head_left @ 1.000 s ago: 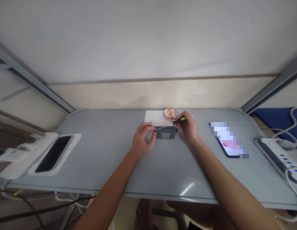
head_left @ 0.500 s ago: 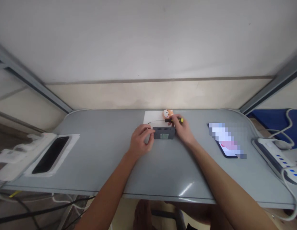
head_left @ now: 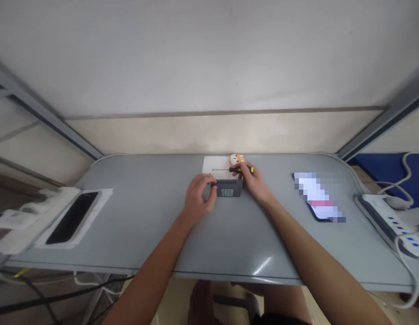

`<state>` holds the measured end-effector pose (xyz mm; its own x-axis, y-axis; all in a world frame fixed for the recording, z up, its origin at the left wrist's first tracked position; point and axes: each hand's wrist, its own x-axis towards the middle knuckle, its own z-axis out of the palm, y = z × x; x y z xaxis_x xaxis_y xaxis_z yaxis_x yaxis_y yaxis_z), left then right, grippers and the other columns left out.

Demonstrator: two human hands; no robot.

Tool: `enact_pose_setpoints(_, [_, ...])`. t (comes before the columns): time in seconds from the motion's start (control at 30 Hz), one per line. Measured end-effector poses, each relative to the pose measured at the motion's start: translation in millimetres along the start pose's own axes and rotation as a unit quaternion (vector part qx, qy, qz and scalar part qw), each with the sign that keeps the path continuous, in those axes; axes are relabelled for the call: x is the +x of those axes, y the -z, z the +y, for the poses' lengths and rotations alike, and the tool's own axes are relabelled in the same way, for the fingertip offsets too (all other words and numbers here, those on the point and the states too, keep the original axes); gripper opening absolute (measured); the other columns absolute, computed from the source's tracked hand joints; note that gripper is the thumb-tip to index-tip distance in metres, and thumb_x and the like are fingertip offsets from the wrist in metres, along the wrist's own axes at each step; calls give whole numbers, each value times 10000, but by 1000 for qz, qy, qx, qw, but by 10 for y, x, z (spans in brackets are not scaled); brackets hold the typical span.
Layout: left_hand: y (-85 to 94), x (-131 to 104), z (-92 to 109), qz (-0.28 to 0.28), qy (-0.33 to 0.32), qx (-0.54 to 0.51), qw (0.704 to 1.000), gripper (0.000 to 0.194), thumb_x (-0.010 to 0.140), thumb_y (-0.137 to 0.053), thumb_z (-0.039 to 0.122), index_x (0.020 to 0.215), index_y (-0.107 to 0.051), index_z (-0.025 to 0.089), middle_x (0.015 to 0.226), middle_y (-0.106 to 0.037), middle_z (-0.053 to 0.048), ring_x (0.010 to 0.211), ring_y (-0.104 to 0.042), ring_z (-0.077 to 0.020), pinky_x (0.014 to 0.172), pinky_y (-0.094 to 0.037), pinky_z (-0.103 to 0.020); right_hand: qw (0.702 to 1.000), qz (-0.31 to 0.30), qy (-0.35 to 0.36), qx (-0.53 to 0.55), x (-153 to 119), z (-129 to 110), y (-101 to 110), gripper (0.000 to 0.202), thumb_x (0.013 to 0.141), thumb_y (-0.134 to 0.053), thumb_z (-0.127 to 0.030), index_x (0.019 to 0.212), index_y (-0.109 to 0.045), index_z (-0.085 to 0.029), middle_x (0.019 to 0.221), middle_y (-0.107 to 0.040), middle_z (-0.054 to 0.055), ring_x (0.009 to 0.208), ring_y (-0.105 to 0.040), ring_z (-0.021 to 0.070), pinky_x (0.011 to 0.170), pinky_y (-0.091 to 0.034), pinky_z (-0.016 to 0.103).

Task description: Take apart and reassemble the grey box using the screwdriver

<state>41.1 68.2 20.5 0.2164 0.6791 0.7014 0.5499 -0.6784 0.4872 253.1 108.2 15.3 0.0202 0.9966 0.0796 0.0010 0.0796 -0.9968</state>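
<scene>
A small dark grey box [head_left: 228, 188] with a row of vent slots and a pale green label stands on the table in front of me. My left hand [head_left: 200, 193] pinches its left end between thumb and fingers. In my right hand [head_left: 252, 179] is a screwdriver [head_left: 233, 170] with a black and yellow handle, its thin shaft pointing left above a white sheet [head_left: 209, 163]. The right hand is also close to the box's right end; whether it touches is unclear. An orange and white animal-faced trinket [head_left: 237, 159] sits just behind the right hand.
On the right lie a lit phone [head_left: 319, 203], its screen blurred out, and a white power strip [head_left: 392, 223] with cables. A dark phone [head_left: 73, 217] rests on white paper at left, beside another white strip [head_left: 33, 221] with plugs. A wall [head_left: 209, 133] closes the back edge.
The screwdriver has moved slightly left, together with my right hand. The box has shifted a little left, and my left fingers now overlap its left end more.
</scene>
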Motion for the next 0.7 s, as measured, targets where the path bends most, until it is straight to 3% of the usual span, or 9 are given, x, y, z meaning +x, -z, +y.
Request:
enact_pose_setpoints(0.23, [38,14,-40,13,0,18,1000,117,917,-549,151,980,-621,219,980,-694,-59,943,-646,-219,879,-526,-402,969,124,-47,207,101,-22,171,452,858,-637,-652,816,-679,-204,609,-636,8,516,-498,118,519,-372,279])
enact_pose_setpoints(0.37, [24,28,30,32,-9,47,998,134,911,-540,137,970,-629,217,1044,-732,-70,996,-664,-231,919,-492,-425,941,170,-51,290,141,-93,306,331,813,-699,-497,686,-608,-204,633,-592,-14,459,-446,73,440,-305,252])
enact_pose_setpoints(0.57, [-184,59,311,38,-35,99,994,66,946,-638,214,1008,-651,233,1128,-782,-45,1108,-706,-239,1005,-384,-447,931,190,-59,306,127,-144,376,254,763,-661,-341,592,-551,-188,631,-542,-21,453,-395,51,385,-271,219])
enact_pose_setpoints(0.7, [-305,49,331,19,-44,104,993,26,972,-659,226,992,-660,242,1099,-801,-16,1086,-730,-217,1002,-338,-436,926,203,-74,308,128,-144,355,211,728,-653,-301,588,-543,-188,611,-539,-15,472,-422,60,366,-259,199])
